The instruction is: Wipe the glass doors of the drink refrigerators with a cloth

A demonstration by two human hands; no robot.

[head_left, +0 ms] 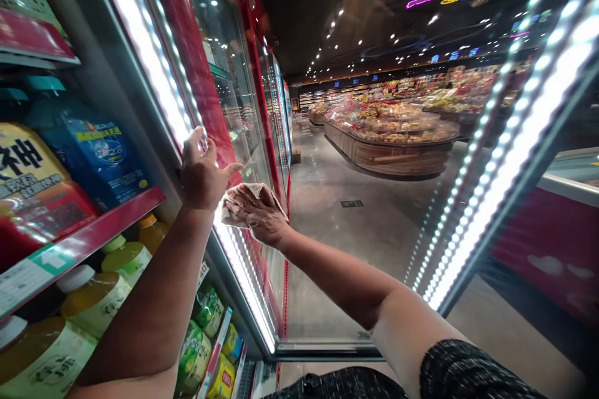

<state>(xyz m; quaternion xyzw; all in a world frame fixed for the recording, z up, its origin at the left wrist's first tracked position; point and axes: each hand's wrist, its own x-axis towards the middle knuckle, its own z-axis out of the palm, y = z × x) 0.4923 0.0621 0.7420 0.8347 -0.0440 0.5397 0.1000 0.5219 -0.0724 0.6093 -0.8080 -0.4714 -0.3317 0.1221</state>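
My right hand (264, 218) presses a folded, pale beige cloth (243, 192) against the glass beside a bright light strip. Its fingers lie nearly flat over the cloth. Just up and left of it, my left hand (203, 171) rests on the lit frame (150, 53) of a drinks cooler. The thumb of that hand points out to the right, apart from the fingers, and no loose item shows in it. A glass door (346, 274) stands open around my right arm, with rows of lights shining along its right side.
Shelves at left hold a blue bottle (100, 149), a red-and-yellow pack (37, 187), juice bottles (96, 299) and green-labelled bottles (194, 349). A red shelf edge (116, 218) juts near my left forearm. Beyond the glass are a grey floor (322, 224) and a rounded wooden display stand (388, 156).
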